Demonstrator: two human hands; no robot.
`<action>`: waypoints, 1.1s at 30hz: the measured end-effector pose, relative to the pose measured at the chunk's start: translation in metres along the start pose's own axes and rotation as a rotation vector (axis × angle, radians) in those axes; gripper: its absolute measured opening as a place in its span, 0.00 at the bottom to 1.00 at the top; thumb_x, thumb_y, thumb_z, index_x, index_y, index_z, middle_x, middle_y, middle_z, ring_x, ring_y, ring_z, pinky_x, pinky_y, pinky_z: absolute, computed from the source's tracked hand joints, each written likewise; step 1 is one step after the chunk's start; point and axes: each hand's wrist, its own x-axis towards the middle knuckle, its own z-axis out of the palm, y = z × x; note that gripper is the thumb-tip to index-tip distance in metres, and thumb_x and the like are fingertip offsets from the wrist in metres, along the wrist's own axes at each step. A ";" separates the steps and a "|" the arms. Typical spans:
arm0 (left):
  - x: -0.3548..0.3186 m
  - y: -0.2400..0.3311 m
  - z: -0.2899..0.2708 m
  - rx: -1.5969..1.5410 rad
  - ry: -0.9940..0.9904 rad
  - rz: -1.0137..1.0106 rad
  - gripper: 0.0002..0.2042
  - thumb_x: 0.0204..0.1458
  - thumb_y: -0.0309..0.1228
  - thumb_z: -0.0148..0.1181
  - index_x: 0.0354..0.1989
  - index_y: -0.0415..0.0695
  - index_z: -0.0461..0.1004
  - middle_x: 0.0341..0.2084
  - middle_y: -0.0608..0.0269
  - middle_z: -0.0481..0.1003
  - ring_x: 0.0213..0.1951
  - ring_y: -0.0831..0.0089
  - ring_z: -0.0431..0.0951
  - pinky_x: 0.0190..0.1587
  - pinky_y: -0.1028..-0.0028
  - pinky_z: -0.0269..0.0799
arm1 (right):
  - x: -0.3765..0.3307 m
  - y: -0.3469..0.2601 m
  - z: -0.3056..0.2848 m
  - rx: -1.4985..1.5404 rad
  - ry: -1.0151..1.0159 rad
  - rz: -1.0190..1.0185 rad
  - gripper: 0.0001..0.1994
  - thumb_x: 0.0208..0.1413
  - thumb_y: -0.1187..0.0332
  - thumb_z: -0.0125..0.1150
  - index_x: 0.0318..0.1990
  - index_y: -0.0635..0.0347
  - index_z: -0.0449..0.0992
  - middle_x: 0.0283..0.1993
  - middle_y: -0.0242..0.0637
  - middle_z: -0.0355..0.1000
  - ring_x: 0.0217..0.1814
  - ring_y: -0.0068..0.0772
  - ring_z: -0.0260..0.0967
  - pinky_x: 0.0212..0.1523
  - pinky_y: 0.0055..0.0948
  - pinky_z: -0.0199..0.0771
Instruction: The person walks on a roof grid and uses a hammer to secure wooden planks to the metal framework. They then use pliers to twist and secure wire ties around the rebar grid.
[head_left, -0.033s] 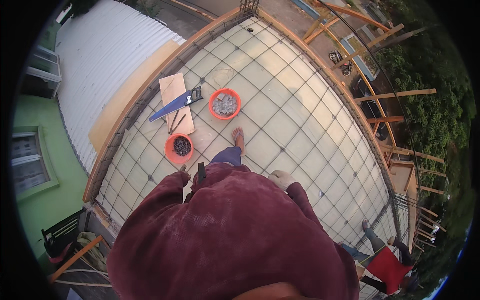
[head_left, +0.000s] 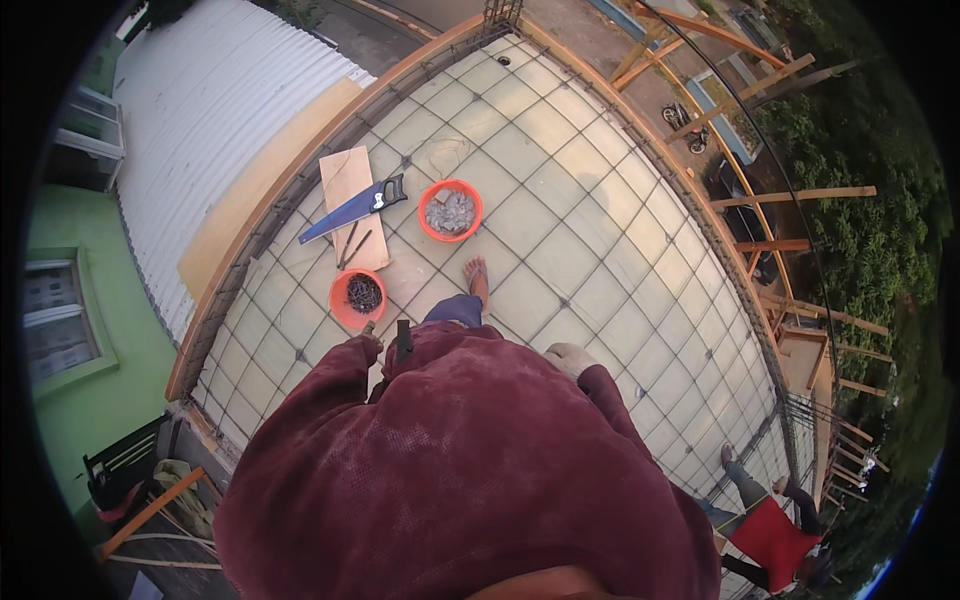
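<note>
- Head view: person stood on a rooftop slab form laid with a rebar grid (head_left: 600,250), seen from directly above; maroon sleeves filled the lower frame
- Left hand (head_left: 365,345) was at the end of the maroon sleeve, clenched around a dark-handled tool (head_left: 403,342) that stood upright just beside it; exact grasp partly hidden by the cuff
- Right hand (head_left: 568,358) wore a pale glove, held low near the body; whether it was closed or released could not be told, nothing visibly in it
- Small orange bowl (head_left: 357,297) with dark metal pieces sat on the grid just ahead of the left hand, near but apart
- Larger orange bowl (head_left: 450,210) with grey-white pieces sat further forward, well apart from both hands
- Handsaw (head_left: 355,208) with blue blade and dark handle lay tilted across a wooden board (head_left: 350,185); two thin dark rods lay on the same board below the saw
- One sandalled foot (head_left: 477,280) showed on the grid between the two bowls and the body
- Corrugated white roof (head_left: 190,120) bordered the slab at left
- Another person in a red top (head_left: 770,535) crouched at the lower right edge, well apart
</note>
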 end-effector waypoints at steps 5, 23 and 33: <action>0.071 0.148 -0.079 -0.057 0.220 0.179 0.12 0.55 0.43 0.66 0.37 0.48 0.79 0.21 0.70 0.70 0.25 0.78 0.68 0.29 0.71 0.63 | 0.032 -0.037 -0.139 -0.277 -0.041 0.078 0.25 0.60 0.47 0.47 0.48 0.58 0.81 0.48 0.48 0.79 0.53 0.50 0.75 0.55 0.44 0.72; 0.159 0.232 -0.014 -0.589 0.501 -0.376 0.12 0.58 0.42 0.61 0.36 0.46 0.79 0.27 0.67 0.76 0.32 0.76 0.73 0.38 0.68 0.71 | 0.268 -0.085 -0.507 -0.412 -0.213 -0.182 0.26 0.61 0.45 0.46 0.38 0.59 0.83 0.40 0.53 0.79 0.42 0.54 0.77 0.45 0.44 0.74; 0.204 0.435 0.022 -1.039 0.661 -0.317 0.11 0.58 0.43 0.65 0.39 0.49 0.77 0.21 0.70 0.72 0.20 0.76 0.71 0.23 0.69 0.67 | 0.350 -0.090 -0.651 -0.287 -0.525 -0.299 0.28 0.60 0.48 0.62 0.17 0.62 0.70 0.16 0.25 0.62 0.22 0.17 0.57 0.24 0.29 0.61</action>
